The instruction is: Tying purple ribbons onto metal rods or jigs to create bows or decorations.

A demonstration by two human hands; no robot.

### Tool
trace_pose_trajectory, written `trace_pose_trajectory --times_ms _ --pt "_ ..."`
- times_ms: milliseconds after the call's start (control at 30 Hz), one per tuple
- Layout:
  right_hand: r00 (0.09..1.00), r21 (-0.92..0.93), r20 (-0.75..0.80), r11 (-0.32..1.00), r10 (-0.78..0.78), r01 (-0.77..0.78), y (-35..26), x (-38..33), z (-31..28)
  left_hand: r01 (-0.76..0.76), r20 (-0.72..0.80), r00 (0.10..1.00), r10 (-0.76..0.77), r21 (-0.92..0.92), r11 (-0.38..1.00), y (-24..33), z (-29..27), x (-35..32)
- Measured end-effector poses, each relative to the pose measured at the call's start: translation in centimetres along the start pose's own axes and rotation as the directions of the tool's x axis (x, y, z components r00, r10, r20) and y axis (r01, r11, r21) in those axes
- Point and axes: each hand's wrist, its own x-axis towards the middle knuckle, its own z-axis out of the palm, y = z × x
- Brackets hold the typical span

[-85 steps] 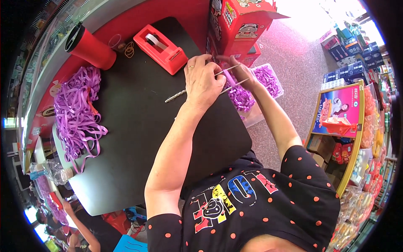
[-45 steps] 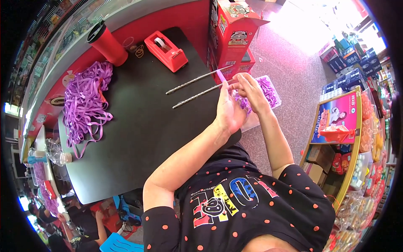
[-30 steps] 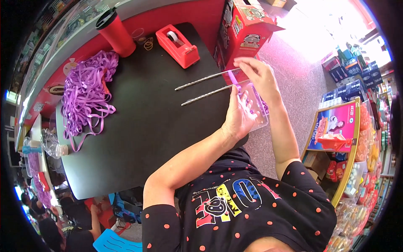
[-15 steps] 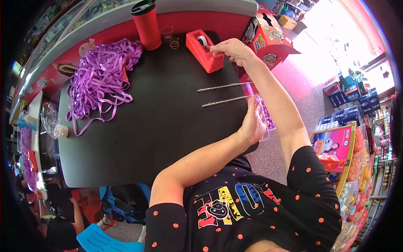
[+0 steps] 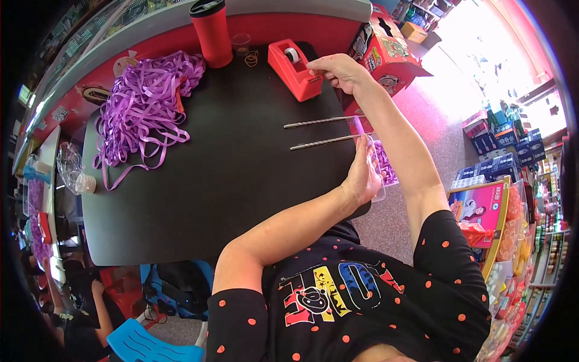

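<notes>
My right hand (image 5: 339,71) pinches with thumb and forefinger beside the cutter end of a red tape dispenser (image 5: 295,77), which carries a roll of tape (image 5: 292,55). Whatever lies in that pinch is too fine to see. Nearer to me, my left hand (image 5: 363,175) is closed, its fingertips on a short strip of purple ribbon (image 5: 358,125) at the table's right edge. Two twisted metal rods (image 5: 322,143) jut leftward over the table from beside that strip. Behind the left hand, a clear box (image 5: 386,163) of purple ribbon pieces is partly hidden.
A heap of purple ribbon (image 5: 145,108) covers the black table's (image 5: 229,175) far left. Along its back stand a red tumbler (image 5: 212,36), a clear cup (image 5: 240,42) and rubber bands (image 5: 251,58). A red carton (image 5: 386,54) is beyond the right corner; a blue chair (image 5: 151,344) stands in front.
My right hand has shifted slightly to the right along the tape dispenser, toward its cutter end. My left hand stays at the ribbon strip. The whole view has moved a little.
</notes>
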Motion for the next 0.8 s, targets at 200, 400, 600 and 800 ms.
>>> trace_pose_trajectory --times_ms 200,400,600,800 --pt "0.997 0.114 -0.010 0.991 -0.074 0.074 -0.2 -1.0 -0.4 -0.001 0.019 1.000 0.001 0.018 1.000 0.1 0.2 -0.2" --pt "0.997 0.107 0.034 0.992 -0.067 0.063 0.0 -3.0 -0.6 -0.012 -0.003 1.000 0.012 0.027 1.000 0.3 0.1 -0.2" --pt "0.999 0.187 -0.018 0.981 -0.040 0.043 2.5 -3.9 -0.1 0.000 0.024 1.000 0.000 0.011 1.000 0.3 0.2 -0.3" --pt "0.998 0.255 -0.040 0.965 -0.047 0.056 3.9 -3.3 0.3 -0.039 0.034 0.999 0.038 0.008 0.999 0.7 0.8 -0.6"
